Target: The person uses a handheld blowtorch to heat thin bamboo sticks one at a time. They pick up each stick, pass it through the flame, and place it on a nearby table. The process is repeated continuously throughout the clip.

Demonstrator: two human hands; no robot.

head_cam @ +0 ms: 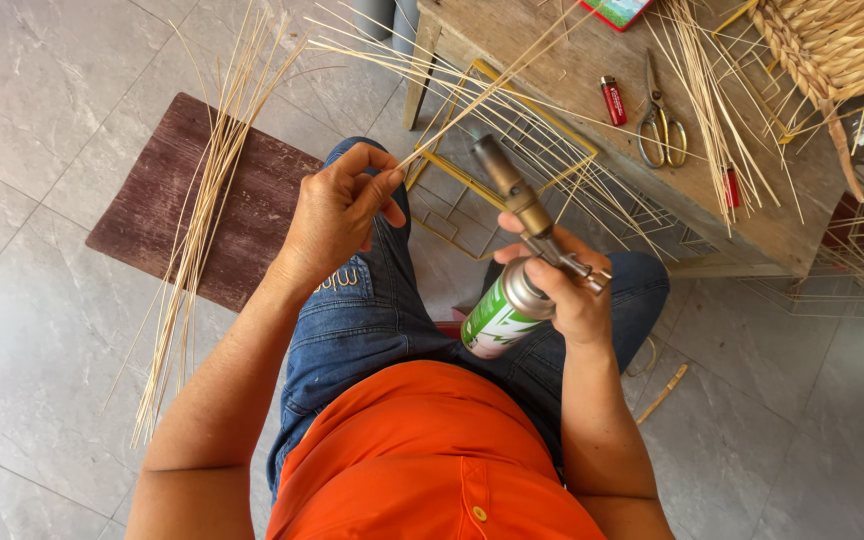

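The torch (512, 190) is dull brass-toned metal on a glossy metal can (497, 318). The strips (202, 220) look like dry, matt cane. The desk (572, 70) is rough bare wood, the floor (42, 90) smooth grey tile, the scissors (660, 125) shiny metal.

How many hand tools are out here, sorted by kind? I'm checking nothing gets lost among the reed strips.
Gas torch on a canister, gripped in the right hand: 1
Scissors on the wooden bench: 1
Red lighters on the bench: 2
Total: 4
The left hand pinches a thin reed strip, not counted.
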